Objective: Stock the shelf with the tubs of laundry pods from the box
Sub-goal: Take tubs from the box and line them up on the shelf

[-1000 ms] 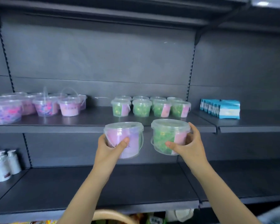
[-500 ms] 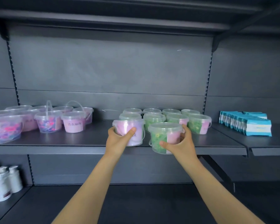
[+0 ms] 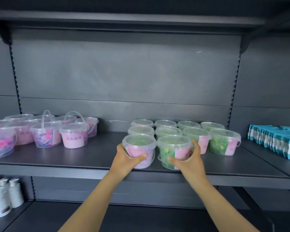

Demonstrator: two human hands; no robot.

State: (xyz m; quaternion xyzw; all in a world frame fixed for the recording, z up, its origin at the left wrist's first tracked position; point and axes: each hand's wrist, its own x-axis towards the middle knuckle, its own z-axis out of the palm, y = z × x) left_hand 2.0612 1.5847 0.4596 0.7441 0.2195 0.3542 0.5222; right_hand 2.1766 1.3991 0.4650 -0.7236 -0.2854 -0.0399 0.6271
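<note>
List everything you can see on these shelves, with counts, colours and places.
Shelf: one, dark grey, mid-height.
Pink tubs: at least eight, clear, pink labels, shelf left.
Small tubs: eight, clear, mostly green pods, two rows centre-right.
Pink-label tub: one, clear, shelf front.
Green-pod tub: one, clear, right of it.
Blue packets: one row, far right.
White bottles: at least three, lower left.
Left hand: one, grips pink-label tub.
Right hand: one, grips green-pod tub.

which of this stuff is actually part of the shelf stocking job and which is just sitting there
Job: left hand, gripping the pink tub; right hand, gripping the green tub; shelf; stocked green tubs behind; pink tubs at left.
Lying about: blue packs; white pump bottles.
</note>
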